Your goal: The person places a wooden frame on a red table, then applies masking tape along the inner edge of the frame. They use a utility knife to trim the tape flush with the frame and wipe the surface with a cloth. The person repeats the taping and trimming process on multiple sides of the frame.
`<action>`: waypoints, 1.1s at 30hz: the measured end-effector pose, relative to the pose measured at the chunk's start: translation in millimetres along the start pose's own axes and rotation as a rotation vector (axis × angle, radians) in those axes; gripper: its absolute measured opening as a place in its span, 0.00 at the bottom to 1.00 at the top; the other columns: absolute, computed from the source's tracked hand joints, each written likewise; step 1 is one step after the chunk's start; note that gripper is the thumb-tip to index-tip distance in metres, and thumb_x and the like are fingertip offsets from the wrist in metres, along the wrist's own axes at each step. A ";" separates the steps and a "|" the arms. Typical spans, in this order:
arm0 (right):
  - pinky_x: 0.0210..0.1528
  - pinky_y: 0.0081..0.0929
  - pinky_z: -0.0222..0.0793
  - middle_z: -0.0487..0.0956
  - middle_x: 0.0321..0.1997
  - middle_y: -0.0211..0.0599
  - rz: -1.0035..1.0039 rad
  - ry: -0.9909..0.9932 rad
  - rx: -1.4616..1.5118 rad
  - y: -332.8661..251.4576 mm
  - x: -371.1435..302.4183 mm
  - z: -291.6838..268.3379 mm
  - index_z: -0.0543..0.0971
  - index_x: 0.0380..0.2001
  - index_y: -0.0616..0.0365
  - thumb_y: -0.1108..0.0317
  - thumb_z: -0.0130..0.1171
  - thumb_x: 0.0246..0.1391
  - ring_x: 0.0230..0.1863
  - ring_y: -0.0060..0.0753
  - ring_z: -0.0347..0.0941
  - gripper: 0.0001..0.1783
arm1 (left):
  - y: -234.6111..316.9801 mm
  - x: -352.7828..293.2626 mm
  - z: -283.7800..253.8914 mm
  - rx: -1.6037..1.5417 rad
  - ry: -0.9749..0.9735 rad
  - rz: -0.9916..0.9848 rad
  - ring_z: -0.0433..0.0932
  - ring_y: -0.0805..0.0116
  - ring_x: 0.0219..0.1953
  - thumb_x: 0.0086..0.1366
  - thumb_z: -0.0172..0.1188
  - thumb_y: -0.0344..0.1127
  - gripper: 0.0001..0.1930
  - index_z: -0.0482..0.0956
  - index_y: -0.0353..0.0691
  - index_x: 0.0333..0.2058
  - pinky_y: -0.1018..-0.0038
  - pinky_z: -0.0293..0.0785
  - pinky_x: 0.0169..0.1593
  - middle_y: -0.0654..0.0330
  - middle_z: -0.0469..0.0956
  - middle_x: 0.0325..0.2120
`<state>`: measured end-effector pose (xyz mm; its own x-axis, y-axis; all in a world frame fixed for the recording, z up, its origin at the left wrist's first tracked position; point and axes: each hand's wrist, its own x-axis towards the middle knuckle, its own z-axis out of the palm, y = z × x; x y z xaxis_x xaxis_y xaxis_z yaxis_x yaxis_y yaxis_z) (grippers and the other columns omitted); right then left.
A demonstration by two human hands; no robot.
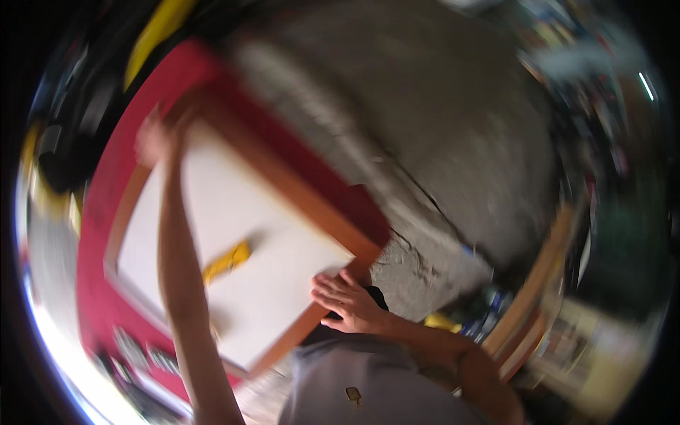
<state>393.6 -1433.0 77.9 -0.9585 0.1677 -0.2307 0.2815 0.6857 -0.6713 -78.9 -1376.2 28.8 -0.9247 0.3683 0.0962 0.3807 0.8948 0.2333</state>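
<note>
A shallow wooden frame (258, 152) with a white panel (276, 244) inside it lies on a red-topped table (106, 184). At the frame's far left corner is my left hand (159, 134), its fingers smeared by motion; I cannot tell whether they grip the wood. My left forearm crosses over the panel. My right hand (347, 301) rests on the frame's near right edge, fingers apart and reaching onto the white panel. A yellow tool (227, 262), its kind too blurred to name, lies on the panel just right of my left forearm.
Beyond the table, grey concrete floor (453, 106) spreads to the right, with a rough raised strip beside the table. Blurred metal items (145, 354) lie on the table's near left end. Wooden boards (528, 297) lean at the right.
</note>
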 end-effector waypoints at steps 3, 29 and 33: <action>0.73 0.57 0.37 0.63 0.68 0.43 -0.102 0.072 0.138 3.2 4.1 3.1 0.73 0.55 0.59 0.54 0.70 0.43 0.72 0.40 0.52 0.36 | -100.7 37.5 59.8 -0.022 0.289 0.155 0.81 0.58 0.42 0.49 0.55 0.78 0.42 0.74 0.54 0.55 0.57 0.78 0.40 0.58 0.80 0.45; 0.60 0.54 0.58 0.79 0.47 0.42 1.599 0.808 0.287 -178.2 -587.4 346.9 0.78 0.50 0.49 0.46 0.60 0.50 0.55 0.45 0.72 0.28 | 81.7 -591.5 -11.5 0.144 -0.234 1.047 0.71 0.47 0.56 0.60 0.61 0.58 0.33 0.73 0.36 0.55 0.51 0.68 0.57 0.46 0.73 0.53; 0.54 0.46 0.68 0.81 0.42 0.46 1.806 1.147 0.474 -234.2 -625.0 393.4 0.80 0.48 0.50 0.44 0.60 0.50 0.48 0.47 0.77 0.28 | 64.1 -716.7 21.1 -0.047 -0.387 1.579 0.73 0.43 0.52 0.61 0.61 0.50 0.29 0.74 0.30 0.52 0.56 0.67 0.57 0.41 0.74 0.50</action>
<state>944.7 -1977.0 102.2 0.7187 0.5996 -0.3521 0.4686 -0.7918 -0.3918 608.2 -1577.5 -45.6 0.4221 0.9063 0.0209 0.8914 -0.4192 0.1721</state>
